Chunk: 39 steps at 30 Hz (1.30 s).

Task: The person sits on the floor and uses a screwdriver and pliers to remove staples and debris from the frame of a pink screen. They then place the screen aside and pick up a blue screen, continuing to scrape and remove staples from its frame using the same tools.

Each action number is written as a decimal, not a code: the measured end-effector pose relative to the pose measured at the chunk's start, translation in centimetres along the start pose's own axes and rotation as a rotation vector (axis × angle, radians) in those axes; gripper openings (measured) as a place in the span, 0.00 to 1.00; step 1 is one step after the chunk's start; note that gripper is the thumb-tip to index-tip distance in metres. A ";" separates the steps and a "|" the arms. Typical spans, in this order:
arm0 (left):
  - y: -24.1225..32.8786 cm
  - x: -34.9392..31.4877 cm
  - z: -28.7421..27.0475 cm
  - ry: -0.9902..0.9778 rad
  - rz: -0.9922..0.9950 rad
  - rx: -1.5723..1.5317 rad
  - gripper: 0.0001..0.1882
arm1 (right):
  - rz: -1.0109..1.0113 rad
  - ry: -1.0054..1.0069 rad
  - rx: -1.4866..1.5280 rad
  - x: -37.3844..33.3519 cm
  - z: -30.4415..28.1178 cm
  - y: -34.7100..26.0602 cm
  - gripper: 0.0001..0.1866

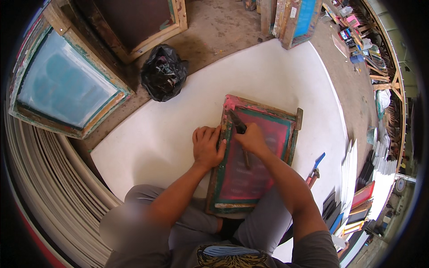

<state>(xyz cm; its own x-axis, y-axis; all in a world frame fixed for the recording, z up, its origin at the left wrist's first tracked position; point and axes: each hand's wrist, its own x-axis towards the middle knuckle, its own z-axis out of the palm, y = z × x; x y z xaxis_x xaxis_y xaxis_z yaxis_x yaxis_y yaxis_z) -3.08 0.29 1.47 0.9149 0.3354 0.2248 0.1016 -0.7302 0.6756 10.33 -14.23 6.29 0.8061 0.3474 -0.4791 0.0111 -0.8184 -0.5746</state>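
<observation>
A screen printing frame (290, 149) with paint-stained wooden rails and pink and green mesh lies tilted over my lap, its far part above the white board. My left hand (208, 146) grips its left rail from the outer side, with the thumb at the inner edge. Above the mesh, near the frame's far left corner, my right hand (253, 139) is closed round a dark pliers-like tool (237, 121). The tool's narrow end points to the left rail, and a brown handle end shows below my hand. My palm hides its middle, so its exact kind is unclear.
A black plastic bag (164, 73) sits at the white board's (286, 67) far left edge. More screen frames (62, 85) lean at left and stand at the back. Stacked sheets (58, 178) flank my left. A blue-handled tool (318, 160) lies at right, near a red-handled one (312, 178).
</observation>
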 end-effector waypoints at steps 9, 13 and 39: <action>-0.3 -0.1 0.4 0.006 0.006 -0.010 0.28 | -0.069 0.192 -0.143 0.1 1.9 1.1 0.14; -0.2 -0.1 0.4 -0.007 -0.011 -0.024 0.28 | -0.051 0.222 -0.217 0.2 2.2 1.1 0.13; -0.5 -0.4 0.4 -0.010 -0.034 -0.093 0.28 | 0.040 -0.539 0.417 7.4 3.7 -19.7 0.16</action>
<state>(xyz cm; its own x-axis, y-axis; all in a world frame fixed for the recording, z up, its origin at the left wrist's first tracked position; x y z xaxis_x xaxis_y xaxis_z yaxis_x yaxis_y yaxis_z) -3.38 0.28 0.77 0.9153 0.3529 0.1940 0.0966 -0.6600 0.7450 13.89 6.16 11.65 0.3929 0.5882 -0.7069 -0.3286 -0.6281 -0.7053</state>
